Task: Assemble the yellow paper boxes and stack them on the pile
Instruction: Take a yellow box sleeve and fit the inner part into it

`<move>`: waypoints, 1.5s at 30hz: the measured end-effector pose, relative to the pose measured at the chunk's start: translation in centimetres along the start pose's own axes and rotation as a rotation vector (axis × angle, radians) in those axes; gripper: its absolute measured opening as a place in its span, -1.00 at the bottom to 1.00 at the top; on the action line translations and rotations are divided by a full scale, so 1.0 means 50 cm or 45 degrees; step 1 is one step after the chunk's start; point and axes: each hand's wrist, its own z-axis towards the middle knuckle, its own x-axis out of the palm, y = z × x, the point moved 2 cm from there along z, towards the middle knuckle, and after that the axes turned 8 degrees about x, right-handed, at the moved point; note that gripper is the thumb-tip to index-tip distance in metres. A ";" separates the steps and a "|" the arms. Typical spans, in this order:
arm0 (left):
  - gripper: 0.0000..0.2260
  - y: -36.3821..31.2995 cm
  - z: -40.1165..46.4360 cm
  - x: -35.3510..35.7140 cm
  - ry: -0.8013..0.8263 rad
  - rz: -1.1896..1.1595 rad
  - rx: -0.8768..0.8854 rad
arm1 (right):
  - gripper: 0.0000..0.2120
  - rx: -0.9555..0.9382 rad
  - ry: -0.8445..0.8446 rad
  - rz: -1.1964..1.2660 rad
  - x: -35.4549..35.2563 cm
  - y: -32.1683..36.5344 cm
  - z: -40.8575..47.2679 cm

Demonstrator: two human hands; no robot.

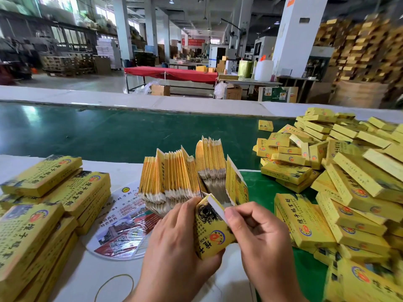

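A yellow paper box (210, 231) is held upright low in the middle of the view. My left hand (174, 240) grips its left side and bottom. My right hand (257, 234) pinches the white end flap at its top right corner. Just behind stands a fanned bundle of flat, unfolded yellow box blanks (187, 175). A big loose pile of assembled yellow boxes (340, 182) covers the right side. Neater stacks of yellow boxes (43, 205) lie at the left.
A round printed hand fan (124, 223) lies on the white table beside the blanks. A rubber band (115, 284) lies near the front edge. The green conveyor belt (109, 131) runs across behind. One lone box (265, 125) sits on the belt.
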 end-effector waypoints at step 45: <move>-0.60 0.027 0.006 -0.007 0.078 -0.646 -0.085 | -0.90 -0.087 0.075 -0.222 -0.034 -0.016 0.020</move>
